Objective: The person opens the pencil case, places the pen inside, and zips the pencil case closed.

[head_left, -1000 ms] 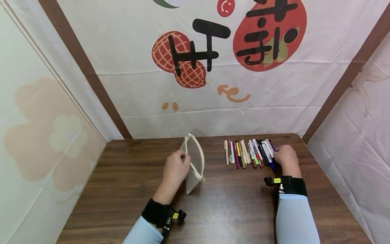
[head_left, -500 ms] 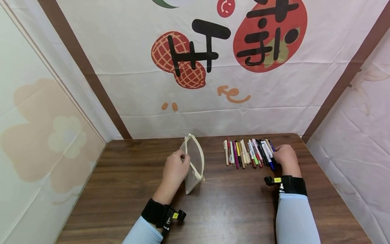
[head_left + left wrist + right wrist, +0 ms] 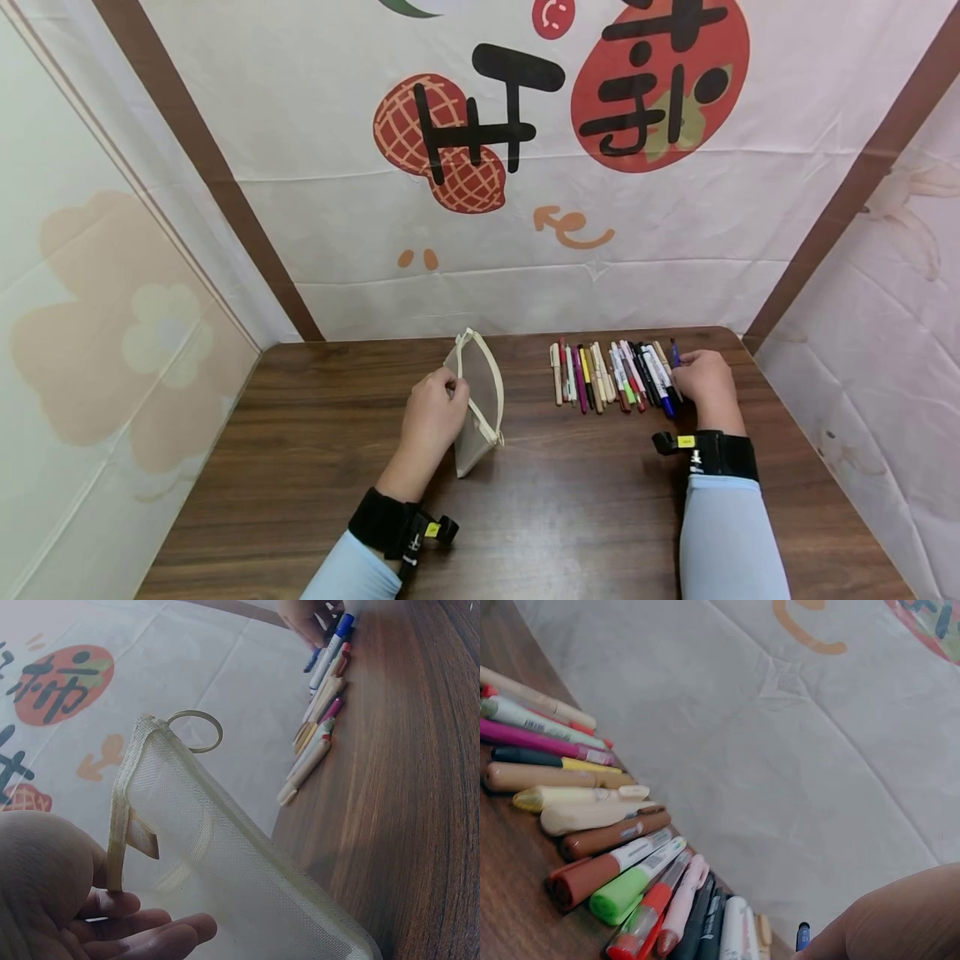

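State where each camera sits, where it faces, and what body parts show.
Head: worn there, facing forward and down at the table; left hand, right hand and sleeves show.
Left wrist: worn there, facing the mesh pouch, pens beyond; part of each hand shows.
Right wrist: worn there, facing pens and wall cloth; part of the right hand shows.
Both wrist views share the pens.

Wood grain is shown on the smooth, faintly glossy table (image 3: 585,517). At left, the pouch (image 3: 247,889) is formed of fine, see-through mesh, edged with woven tape (image 3: 120,814). At right, the pens (image 3: 619,834) are cased in smooth plastic. The far backdrop (image 3: 480,242) is creased, cloth-like and matt.
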Demonstrator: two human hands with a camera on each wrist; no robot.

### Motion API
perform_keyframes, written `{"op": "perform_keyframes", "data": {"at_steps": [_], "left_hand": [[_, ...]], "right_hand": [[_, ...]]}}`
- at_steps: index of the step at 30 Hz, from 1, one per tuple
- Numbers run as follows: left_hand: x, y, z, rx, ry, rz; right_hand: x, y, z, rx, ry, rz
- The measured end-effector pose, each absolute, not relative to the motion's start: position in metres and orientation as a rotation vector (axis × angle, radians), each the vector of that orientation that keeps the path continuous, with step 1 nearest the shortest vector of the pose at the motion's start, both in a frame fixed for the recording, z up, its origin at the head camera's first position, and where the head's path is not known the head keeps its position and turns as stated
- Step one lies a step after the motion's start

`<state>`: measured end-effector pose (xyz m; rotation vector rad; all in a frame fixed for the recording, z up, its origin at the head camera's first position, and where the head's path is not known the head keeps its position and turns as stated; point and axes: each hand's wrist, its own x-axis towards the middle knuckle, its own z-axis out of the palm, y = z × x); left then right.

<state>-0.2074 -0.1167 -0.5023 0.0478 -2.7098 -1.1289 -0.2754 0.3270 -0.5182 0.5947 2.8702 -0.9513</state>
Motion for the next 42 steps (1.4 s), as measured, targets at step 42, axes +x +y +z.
{"op": "perform_keyframes", "data": {"at_steps": [42], "left_hand": [[-0.205,-0.105,-0.501,0.058,-2.662,-1.136]], "right_hand": [[-0.274,0.111,-0.47,-0.292,2.473,-1.618]]}}
